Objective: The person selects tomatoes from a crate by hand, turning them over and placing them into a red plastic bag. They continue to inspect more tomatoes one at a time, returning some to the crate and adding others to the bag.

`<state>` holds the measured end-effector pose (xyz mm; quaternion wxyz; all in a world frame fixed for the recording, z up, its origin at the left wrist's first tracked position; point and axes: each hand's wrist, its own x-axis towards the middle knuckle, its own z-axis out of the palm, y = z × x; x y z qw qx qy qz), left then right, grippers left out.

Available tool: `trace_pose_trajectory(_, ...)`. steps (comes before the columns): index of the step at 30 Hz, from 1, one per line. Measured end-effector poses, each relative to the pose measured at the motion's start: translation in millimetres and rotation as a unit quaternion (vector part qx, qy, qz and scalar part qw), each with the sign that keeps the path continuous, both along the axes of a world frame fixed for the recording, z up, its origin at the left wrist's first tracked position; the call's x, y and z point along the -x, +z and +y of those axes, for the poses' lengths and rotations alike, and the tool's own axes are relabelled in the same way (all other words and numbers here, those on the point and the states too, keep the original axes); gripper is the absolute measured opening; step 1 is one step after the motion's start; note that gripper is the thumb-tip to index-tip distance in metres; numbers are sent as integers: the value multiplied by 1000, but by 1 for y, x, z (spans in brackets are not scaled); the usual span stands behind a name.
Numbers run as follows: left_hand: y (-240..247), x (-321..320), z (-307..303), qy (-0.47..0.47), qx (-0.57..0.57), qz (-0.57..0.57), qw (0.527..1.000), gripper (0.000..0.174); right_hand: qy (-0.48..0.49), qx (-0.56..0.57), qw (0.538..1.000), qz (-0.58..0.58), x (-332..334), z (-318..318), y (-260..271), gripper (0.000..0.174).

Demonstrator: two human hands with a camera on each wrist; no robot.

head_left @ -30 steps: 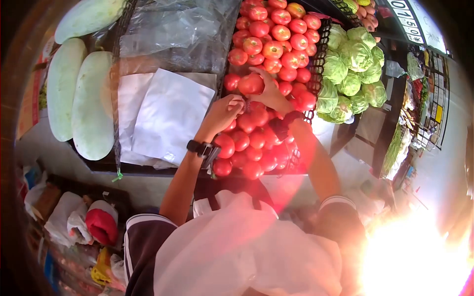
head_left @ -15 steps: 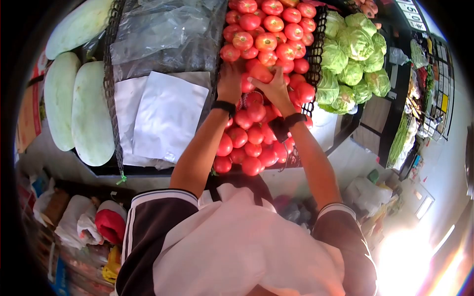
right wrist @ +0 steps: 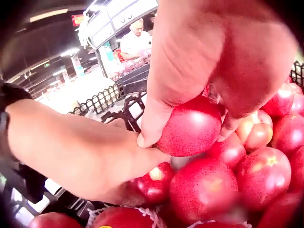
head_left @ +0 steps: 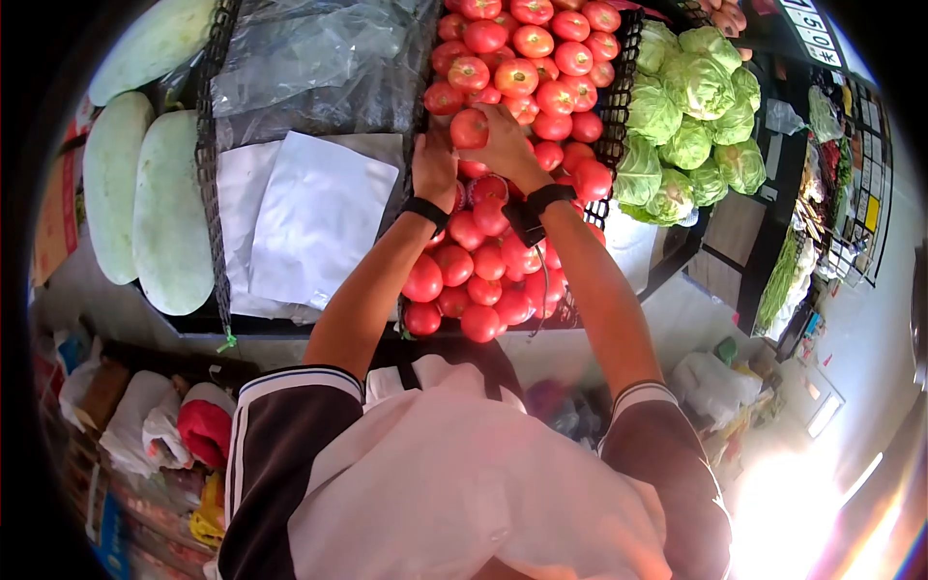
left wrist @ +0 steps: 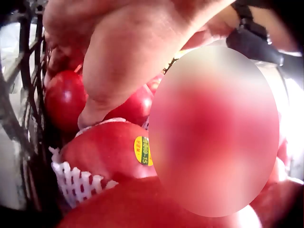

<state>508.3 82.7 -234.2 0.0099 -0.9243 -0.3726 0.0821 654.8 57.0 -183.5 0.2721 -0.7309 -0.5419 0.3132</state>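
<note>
My right hand (head_left: 505, 153) grips a red tomato (head_left: 470, 128) over the heap at the crate's left side. In the right wrist view its thumb and fingers curl round that tomato (right wrist: 192, 127). My left hand (head_left: 435, 166) reaches down beside it, along the black mesh wall (left wrist: 31, 95). Its thumb (left wrist: 102, 80) points down among red tomatoes, close over a red fruit (left wrist: 104, 152) with a yellow-green sticker and white foam net. The other left fingers are partly hidden, and I cannot tell whether they hold a tomato. More tomatoes (head_left: 483, 290) lie nearest my body.
White bags or sheets (head_left: 324, 217) and clear plastic (head_left: 309, 72) lie left of the tomatoes, with winter melons (head_left: 174, 213) beyond. Cabbages (head_left: 686, 145) are piled on the right, past the mesh divider (head_left: 619, 82). A person (right wrist: 137, 40) is in the background.
My left hand, earlier raised with fingers curled, has reached in along the crate's left side. My right hand has shifted left, with a tomato in its grip.
</note>
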Motion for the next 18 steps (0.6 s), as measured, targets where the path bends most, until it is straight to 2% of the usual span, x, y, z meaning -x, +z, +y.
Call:
trace_pose_trajectory(3, 24, 2, -5, -51, 2, 135, 990, 29, -13, -4, 999, -32, 8, 3, -9, 92)
trace_pose_trajectory(5, 1, 5, -2, 11, 90, 19, 996, 29, -12, 15, 998, -52, 9, 7, -10, 93)
trace_pose_trajectory(7, -12, 14, -7, 2, 91, 7, 996, 29, 3, 52, 997, -57, 11, 11, -9, 94)
trace_pose_trajectory(9, 45, 22, -4, -80, 1, 94, 992, 29, 30, 25, 999, -20, 7, 10, -18, 90)
trace_pose_trajectory(11, 53, 21, -9, -68, -40, 110, 991, 30, 79, 37, 996, 6, -4, 14, -18, 85)
trace_pose_trajectory(12, 57, 18, -10, -62, -60, 117, 989, 30, 84, 54, 995, -15, -6, 18, -16, 82)
trace_pose_trajectory(14, 61, 14, -9, -72, -46, 130, 988, 31, 91, 89, 990, -59, -7, 21, -14, 77)
trace_pose_trajectory(18, 62, 13, 2, -69, 1, 122, 990, 34, 45, 63, 997, -11, -5, 24, -15, 80)
